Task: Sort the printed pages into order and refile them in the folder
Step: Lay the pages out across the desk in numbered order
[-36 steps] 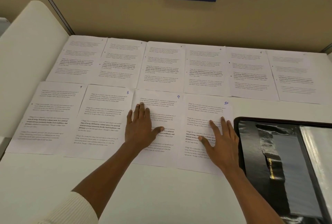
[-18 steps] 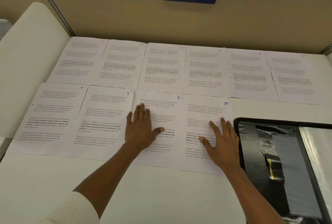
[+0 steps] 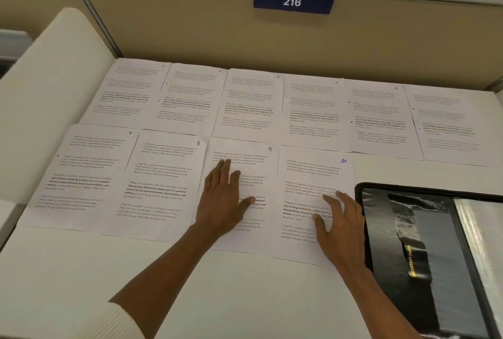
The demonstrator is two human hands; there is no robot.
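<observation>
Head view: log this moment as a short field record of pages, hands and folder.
back row: six pages, side by side
front row: four pages, numbered 7 to 10
left hand: flat on page 9
right hand: fingers spread on page 10
folder: black, open, right of page 10

The light is soft and even and seems to come from above. The white table (image 3: pixel 245 298) is bright, without hard shadows. Only a thin, weak shadow lies beside the left hand (image 3: pixel 223 202) and the right hand (image 3: pixel 340 229). The shiny inside of the open folder (image 3: pixel 424 229) throws strong glare at its right side. Print on the pages (image 3: pixel 313 112) of the far row is pale and blurred, and the near row is sharper. Straight lines bend near the frame edges.
</observation>
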